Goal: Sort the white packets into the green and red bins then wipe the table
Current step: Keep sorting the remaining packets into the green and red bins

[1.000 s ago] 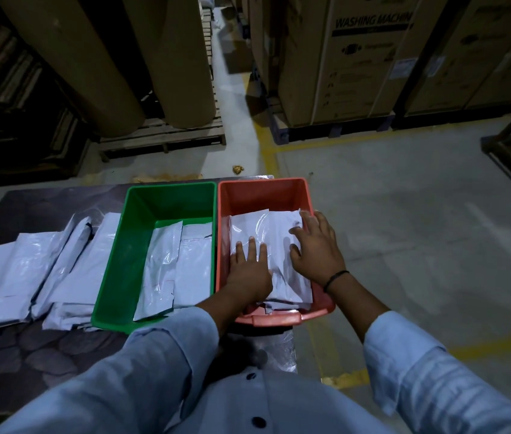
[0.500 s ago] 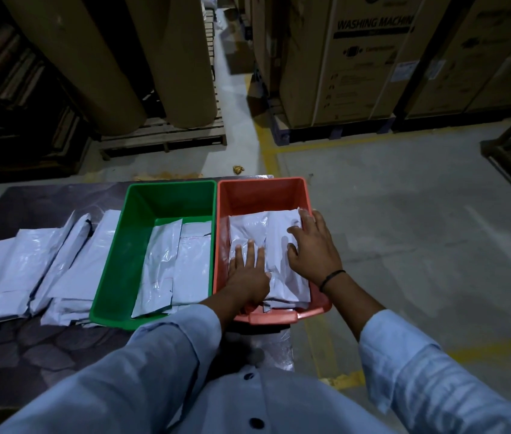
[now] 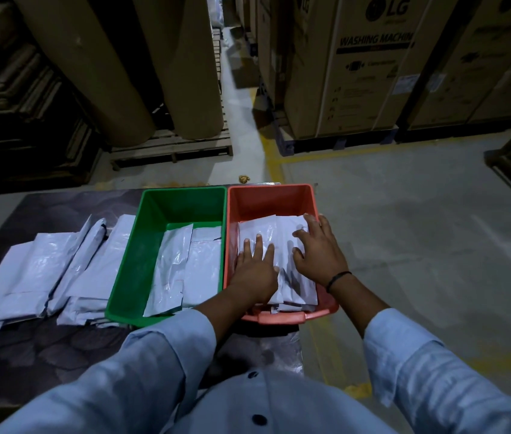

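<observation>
The red bin point(image 3: 271, 195) stands at the table's right end, with the green bin point(image 3: 154, 214) touching its left side. White packets point(image 3: 282, 245) fill the red bin. My left hand point(image 3: 255, 269) lies flat on them, fingers spread. My right hand point(image 3: 318, 256) rests on the same packets a little to the right, fingers apart, a black band on its wrist. Two white packets point(image 3: 182, 264) lie in the green bin. Several more white packets point(image 3: 47, 270) lie in an overlapping pile on the table left of the green bin.
The dark patterned table point(image 3: 28, 355) ends just right of the red bin, which overhangs its front corner. Beyond it are large brown paper rolls point(image 3: 182, 67) on a pallet, cardboard washing-machine boxes point(image 3: 357, 67) and bare concrete floor with yellow lines.
Both hands stay flat on the packets in the red bin; they have slid slightly toward the far end, pressing the stack. The bins and loose packets have not moved.
</observation>
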`<state>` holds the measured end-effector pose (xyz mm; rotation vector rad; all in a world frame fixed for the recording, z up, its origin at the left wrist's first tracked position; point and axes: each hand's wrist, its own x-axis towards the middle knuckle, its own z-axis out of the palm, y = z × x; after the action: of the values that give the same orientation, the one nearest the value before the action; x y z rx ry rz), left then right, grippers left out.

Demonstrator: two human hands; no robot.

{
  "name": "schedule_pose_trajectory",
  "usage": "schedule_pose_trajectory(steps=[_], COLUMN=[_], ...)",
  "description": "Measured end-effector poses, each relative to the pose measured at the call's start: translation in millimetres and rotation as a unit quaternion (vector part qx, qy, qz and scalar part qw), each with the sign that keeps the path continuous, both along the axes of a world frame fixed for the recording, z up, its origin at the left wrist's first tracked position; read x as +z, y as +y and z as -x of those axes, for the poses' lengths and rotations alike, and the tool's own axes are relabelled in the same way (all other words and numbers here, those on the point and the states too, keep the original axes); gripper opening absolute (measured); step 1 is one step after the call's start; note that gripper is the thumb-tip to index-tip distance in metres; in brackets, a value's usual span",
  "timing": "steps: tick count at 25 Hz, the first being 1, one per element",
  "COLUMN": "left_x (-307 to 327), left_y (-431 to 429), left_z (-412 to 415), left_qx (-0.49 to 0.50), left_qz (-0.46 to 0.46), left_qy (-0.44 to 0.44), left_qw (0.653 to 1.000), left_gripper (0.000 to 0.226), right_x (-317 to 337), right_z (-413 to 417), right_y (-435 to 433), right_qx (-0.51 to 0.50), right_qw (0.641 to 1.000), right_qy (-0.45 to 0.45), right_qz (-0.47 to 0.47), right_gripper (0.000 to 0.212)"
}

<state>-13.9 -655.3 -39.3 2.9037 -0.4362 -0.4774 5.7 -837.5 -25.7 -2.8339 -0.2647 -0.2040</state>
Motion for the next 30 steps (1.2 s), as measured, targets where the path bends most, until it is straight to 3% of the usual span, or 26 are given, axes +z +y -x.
schedule_pose_trajectory(steps=[6, 12, 16, 24, 30], left_x=[13.7, 33.0, 49.9, 65.8, 68.9], left_y=[8.7, 22.9, 48.6, 164.2, 290.5], left_z=[7.3, 12.7, 7.9, -3.5, 0.4], left_qx=[0.012, -0.004, 0.024, 0.089, 0.109], left_qz=[0.018, -0.019, -0.020, 0.011, 0.028], left_qy=[-0.016, -0.165, -0.173, -0.166, -0.164], left_qw=[1.000, 0.986, 0.984, 0.982, 0.980], left_gripper=[0.063, 0.059, 0.058, 0.057, 0.055], right_x=[5.1, 26.7, 34.9, 46.5, 50.0], right_z=[-0.5, -5.6, -8.1, -13.9, -14.2], right_y=[-1.6, 25.8, 62.9, 167.5, 288.4], right_qx=[0.000, -0.006, 0.009, 0.030, 0.027], right_qw=[0.999, 1.000, 1.000, 0.999, 0.998], right_qy=[0.038, -0.005, -0.018, -0.022, -0.022], right_qz=[0.028, 0.017, -0.004, -0.037, -0.053], right_gripper=[0.043, 0.045, 0.048, 0.065, 0.064])
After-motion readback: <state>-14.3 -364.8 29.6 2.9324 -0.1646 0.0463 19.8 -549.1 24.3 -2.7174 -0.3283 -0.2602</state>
